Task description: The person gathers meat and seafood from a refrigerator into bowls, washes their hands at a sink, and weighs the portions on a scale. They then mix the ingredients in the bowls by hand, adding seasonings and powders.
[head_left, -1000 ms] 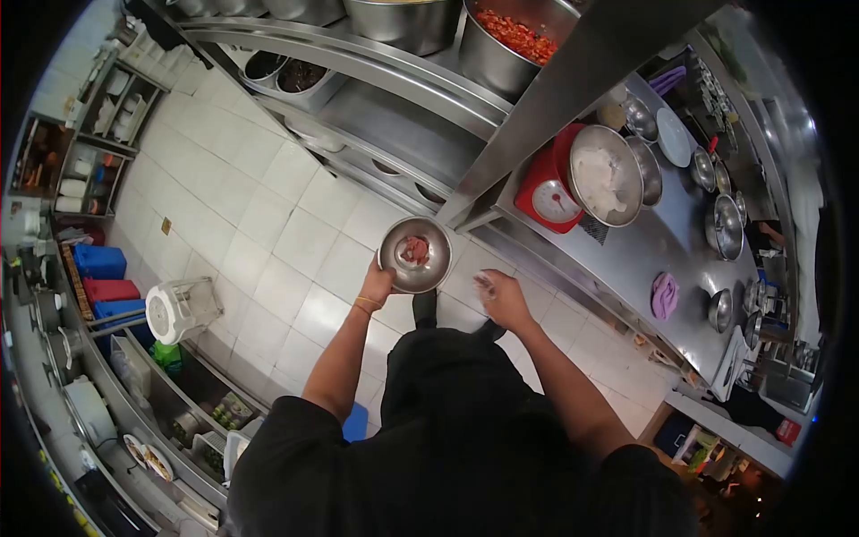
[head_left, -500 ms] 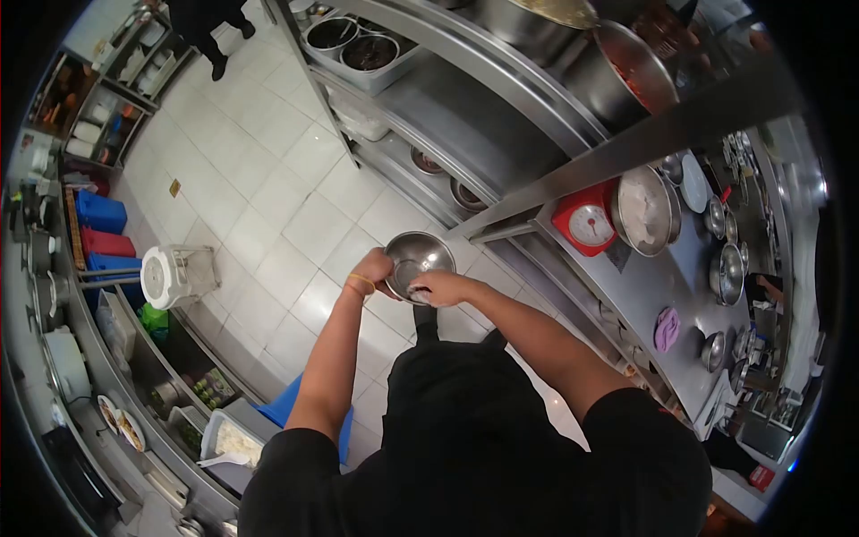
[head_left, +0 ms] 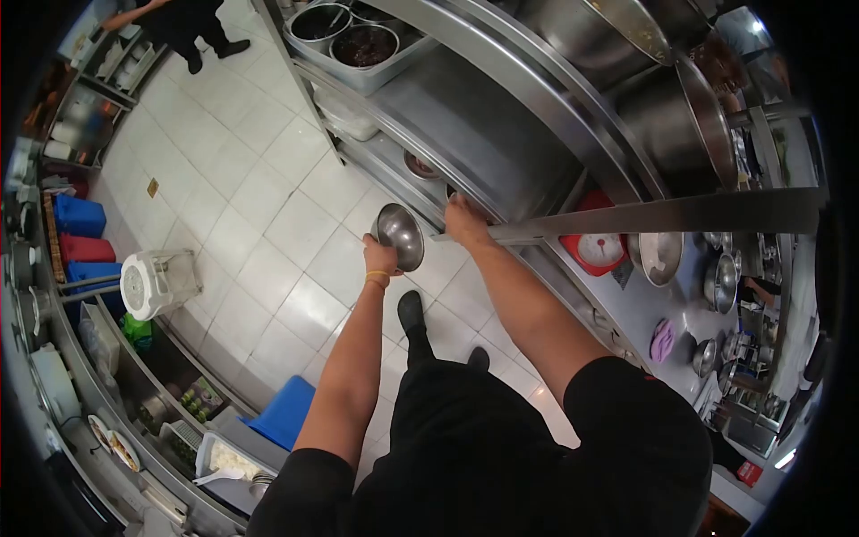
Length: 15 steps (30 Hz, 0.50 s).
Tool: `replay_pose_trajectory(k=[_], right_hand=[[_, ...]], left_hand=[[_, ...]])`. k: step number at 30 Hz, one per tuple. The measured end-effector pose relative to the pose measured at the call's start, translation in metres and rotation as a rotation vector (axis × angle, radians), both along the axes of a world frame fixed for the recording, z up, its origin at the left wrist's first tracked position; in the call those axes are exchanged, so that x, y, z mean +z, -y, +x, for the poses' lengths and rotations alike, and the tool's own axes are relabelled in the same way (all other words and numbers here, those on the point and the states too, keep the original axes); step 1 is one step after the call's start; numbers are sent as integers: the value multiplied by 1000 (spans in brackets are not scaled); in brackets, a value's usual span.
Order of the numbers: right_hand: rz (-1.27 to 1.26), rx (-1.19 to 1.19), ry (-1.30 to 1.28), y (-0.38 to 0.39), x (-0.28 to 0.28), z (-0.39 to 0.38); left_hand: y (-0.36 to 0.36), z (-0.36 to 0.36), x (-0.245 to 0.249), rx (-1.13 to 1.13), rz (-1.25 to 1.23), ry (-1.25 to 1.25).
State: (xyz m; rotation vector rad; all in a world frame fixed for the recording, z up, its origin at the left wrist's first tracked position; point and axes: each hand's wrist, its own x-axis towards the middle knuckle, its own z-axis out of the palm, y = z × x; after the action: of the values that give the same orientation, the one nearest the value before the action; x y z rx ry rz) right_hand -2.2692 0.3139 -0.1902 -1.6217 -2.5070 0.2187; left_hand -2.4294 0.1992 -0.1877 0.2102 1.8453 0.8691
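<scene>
My left hand (head_left: pixel 377 257) grips the near left rim of a metal mixing bowl (head_left: pixel 404 237), tilted over the floor with its inside facing right. The visible inside of that bowl is bare, shiny steel. To the right, my right hand (head_left: pixel 464 217) reaches under the upper steel shelf to the lower one. Its fingertips are hidden by the shelf edge, right at a dark bowl (head_left: pixel 450 191) there. Another small bowl (head_left: pixel 418 164) with reddish-brown contents stands beside it.
Above are a steel shelf (head_left: pixel 465 116), sauce tubs (head_left: pixel 364 46) and large pots (head_left: pixel 676 116). A shelf post (head_left: pixel 644 219) crosses near my right forearm. On the right counter sit a red scale (head_left: pixel 598 251) and a purple cloth (head_left: pixel 662 341). A person's legs (head_left: pixel 201 34) show at the upper left.
My right hand has left the inside of the mixing bowl and moved up and right to the lower shelf. My left hand has tipped the bowl sideways. The view has shifted slightly.
</scene>
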Motion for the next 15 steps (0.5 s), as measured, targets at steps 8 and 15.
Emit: replay_pose_trajectory(k=[8, 15], right_hand=[[-898, 592, 292, 84, 91, 63], [-732, -88, 322, 99, 257, 250]], left_hand=[[63, 49, -125, -1057, 232, 284], [-24, 267, 130, -1078, 384, 563]])
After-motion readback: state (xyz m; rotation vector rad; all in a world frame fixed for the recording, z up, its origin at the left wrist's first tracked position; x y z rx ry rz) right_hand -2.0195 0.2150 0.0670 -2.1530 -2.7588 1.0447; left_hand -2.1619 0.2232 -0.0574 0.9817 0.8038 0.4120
